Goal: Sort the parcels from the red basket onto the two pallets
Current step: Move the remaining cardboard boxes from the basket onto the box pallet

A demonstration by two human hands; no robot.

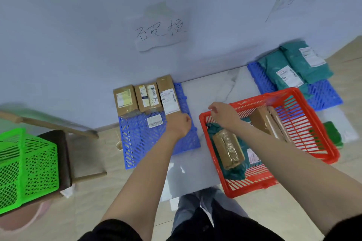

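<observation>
Hovering right hand (223,116) over red basket (317,131), seemingly empty

Two blue pallets: the left pallet (156,143) carries three brown boxes (125,100) (148,97) (168,94), the right pallet (323,94) two teal bags (278,72) (307,60). One red basket (311,123) holds two brown boxes (228,148) (262,121) (one teal bag (233,172) underneath). One green basket (25,164), one chair (60,154).
</observation>
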